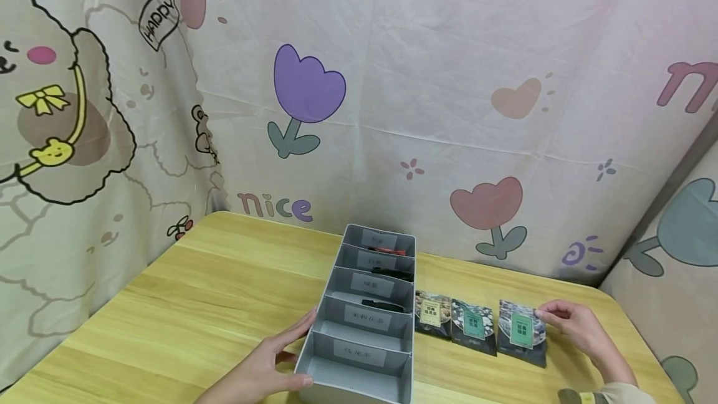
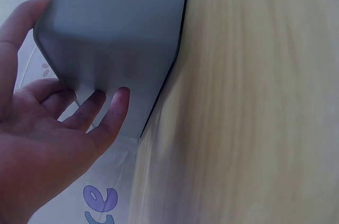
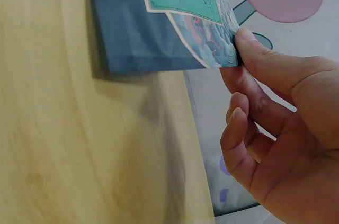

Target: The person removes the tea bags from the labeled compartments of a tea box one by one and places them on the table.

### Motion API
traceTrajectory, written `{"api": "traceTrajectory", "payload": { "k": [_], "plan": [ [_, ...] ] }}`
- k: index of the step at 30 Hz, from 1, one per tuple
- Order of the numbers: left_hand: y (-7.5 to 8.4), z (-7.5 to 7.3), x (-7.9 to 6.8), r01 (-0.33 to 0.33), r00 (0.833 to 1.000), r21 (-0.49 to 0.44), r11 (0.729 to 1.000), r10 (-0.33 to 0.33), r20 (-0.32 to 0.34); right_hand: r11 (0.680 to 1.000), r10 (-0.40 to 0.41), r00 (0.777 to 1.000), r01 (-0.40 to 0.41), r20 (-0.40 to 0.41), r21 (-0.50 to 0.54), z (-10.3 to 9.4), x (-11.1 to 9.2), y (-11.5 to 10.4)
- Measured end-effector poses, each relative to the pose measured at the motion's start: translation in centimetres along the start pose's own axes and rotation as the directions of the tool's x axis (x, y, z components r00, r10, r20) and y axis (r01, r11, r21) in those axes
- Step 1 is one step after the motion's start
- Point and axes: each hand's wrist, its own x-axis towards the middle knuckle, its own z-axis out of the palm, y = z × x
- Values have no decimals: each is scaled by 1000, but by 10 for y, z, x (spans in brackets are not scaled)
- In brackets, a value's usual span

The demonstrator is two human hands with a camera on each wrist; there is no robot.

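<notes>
In the head view a grey divided box [image 1: 359, 366] stands on the table, with a label in each compartment. My left hand [image 1: 263, 363] holds its near left corner, the thumb at the near end and fingers along the left side; the left wrist view shows fingertips [image 2: 121, 97] against the grey wall. My right hand [image 1: 578, 326] pinches the upper right edge of a dark tea packet with a green label [image 1: 521, 332] between thumb and finger. In the right wrist view this packet [image 3: 153, 44] is tilted up from the table.
Beside the box lie a green-labelled packet [image 1: 473, 326] and a yellow-labelled packet [image 1: 434, 313], the latter partly hidden by the box. Red [image 1: 388, 251] and black packet edges [image 1: 383, 305] show in the farther compartments. A patterned curtain [image 1: 392, 111] hangs behind the wooden table [image 1: 185, 304].
</notes>
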Motion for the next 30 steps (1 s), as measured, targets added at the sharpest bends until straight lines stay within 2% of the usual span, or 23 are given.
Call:
{"api": "traceTrajectory", "payload": {
  "k": [7, 10, 30],
  "plan": [
    [2, 1, 0, 62, 998, 24, 998, -62, -14, 996, -47, 998, 45, -32, -71, -2, -1, 0],
    [3, 1, 0, 66, 998, 31, 997, -66, -19, 993, -73, 996, 69, -43, -99, -2, -1, 0],
    [3, 1, -1, 71, 997, 45, 996, -71, -20, 998, -41, 999, 40, -16, -56, 5, 0, -6]
  ]
}}
